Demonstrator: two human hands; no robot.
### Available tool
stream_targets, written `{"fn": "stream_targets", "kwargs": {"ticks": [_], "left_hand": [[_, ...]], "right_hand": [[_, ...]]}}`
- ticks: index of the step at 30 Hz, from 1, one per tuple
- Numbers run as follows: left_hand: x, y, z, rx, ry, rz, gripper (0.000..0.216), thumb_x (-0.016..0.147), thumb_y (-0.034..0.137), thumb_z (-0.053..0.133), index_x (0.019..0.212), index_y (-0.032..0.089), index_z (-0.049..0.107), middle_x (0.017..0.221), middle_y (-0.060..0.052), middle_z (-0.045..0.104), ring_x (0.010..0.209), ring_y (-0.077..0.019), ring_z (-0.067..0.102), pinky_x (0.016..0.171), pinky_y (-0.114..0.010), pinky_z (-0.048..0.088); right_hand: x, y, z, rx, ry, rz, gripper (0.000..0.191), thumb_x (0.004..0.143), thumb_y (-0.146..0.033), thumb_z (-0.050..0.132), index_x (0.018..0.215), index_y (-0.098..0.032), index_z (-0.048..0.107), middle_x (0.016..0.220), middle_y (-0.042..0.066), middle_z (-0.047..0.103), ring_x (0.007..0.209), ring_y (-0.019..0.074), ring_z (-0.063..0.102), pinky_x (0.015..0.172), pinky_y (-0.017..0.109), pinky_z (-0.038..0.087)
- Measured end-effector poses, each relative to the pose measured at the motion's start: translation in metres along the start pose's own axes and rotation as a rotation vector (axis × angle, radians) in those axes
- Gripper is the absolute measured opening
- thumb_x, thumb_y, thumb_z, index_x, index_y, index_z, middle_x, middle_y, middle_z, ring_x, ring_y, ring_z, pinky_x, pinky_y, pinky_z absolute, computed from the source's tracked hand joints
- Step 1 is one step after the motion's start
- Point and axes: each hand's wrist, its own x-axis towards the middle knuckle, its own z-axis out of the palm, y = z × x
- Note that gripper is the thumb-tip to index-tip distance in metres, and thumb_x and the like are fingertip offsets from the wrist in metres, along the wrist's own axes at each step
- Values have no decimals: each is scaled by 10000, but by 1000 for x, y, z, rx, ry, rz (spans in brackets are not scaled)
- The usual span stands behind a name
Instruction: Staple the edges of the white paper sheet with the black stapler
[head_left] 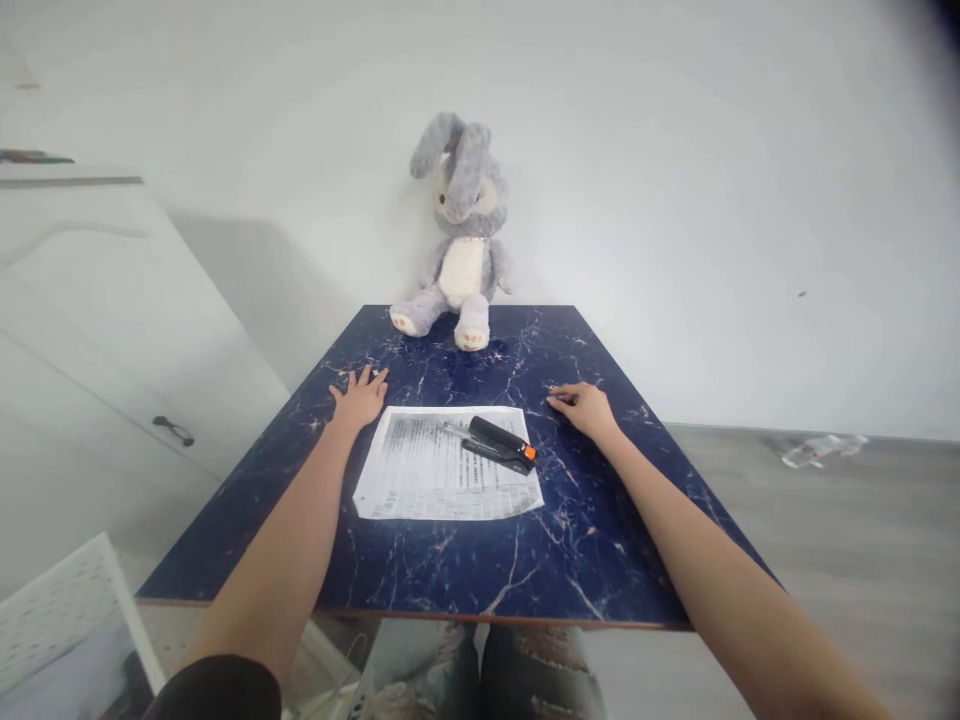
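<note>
My left hand (360,400) lies on the dark blue marbled tabletop (510,570), fingers spread, just beyond the upper left corner of a printed sheet of paper (409,470). A small white bit (376,373) shows at its fingertips. To the right of the sheet, my right hand (583,408) rests on the table with thumb and fingers drawn together; whatever may be between them is too small to make out. On the sheet's right half lies a black stapler (499,440) with an orange end. A clear or silvery piece (454,430) sticks out at its left. Neither hand touches the stapler.
A grey plush rabbit (465,250) sits at the table's far edge against the white wall. A white cabinet (90,330) stands to the left, above a white perforated bin (67,600). Clear plastic (821,450) lies on the floor at right.
</note>
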Motion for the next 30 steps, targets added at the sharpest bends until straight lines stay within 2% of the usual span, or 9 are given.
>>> {"fn": "stream_targets", "kwargs": {"ticks": [2,4,7,10,14,19,26,30], "left_hand": [[2,1,2,7,-16,23,544,1063,433,334,1573,309,476,1715,-110,302,1583,-477,183,1126,-877,89],[3,1,1,2,42,40,512,1047,413,393,1513,278,553,1670,-125,394,1559,-476,259,1136,-853,158],[3,1,-3,-17,134,79,421,1005,367,497,1356,221,678,1501,-145,602,1417,-410,507,1157,-671,369],[3,4,-7,-41,172,69,303,959,331,571,1166,205,752,1230,-144,748,1167,-341,678,1037,-483,518],[0,9,-10,-88,250,51,216,929,241,582,1071,222,744,1111,-113,765,1089,-313,689,965,-424,534],[-2,13,-12,-187,410,64,198,959,207,518,1064,215,685,1043,-101,752,1043,-290,671,939,-395,510],[-1,18,-8,-229,390,120,226,957,146,445,1097,201,612,1084,-94,722,1018,-250,661,922,-340,484],[-2,20,-9,-255,392,90,292,971,159,425,1189,206,613,1041,-81,725,948,-233,671,908,-337,496]], "right_hand": [[2,0,4,-2,30,-1,366,780,-286,748,1123,-167,789,799,45,716,745,217,642,821,372,524],[2,-2,5,13,60,-3,440,776,-264,729,1202,-158,743,807,36,719,740,211,640,829,371,525],[-1,-5,3,84,139,19,315,783,-242,657,1073,-168,754,785,40,720,720,209,643,816,367,521],[-4,-6,2,140,155,44,182,788,-268,619,885,-188,751,742,44,732,680,205,654,765,340,520],[-5,-4,4,190,112,76,192,813,-324,607,853,-190,738,706,47,759,650,207,690,724,321,535],[-2,-2,8,246,64,75,199,809,-261,595,928,-190,738,779,45,798,754,211,750,807,327,564],[-4,-5,5,258,37,38,249,764,-187,586,943,-182,759,930,66,812,799,202,743,843,344,572],[-6,-12,4,234,48,30,196,768,-223,596,868,-182,759,869,75,796,769,221,726,810,356,564]]}}
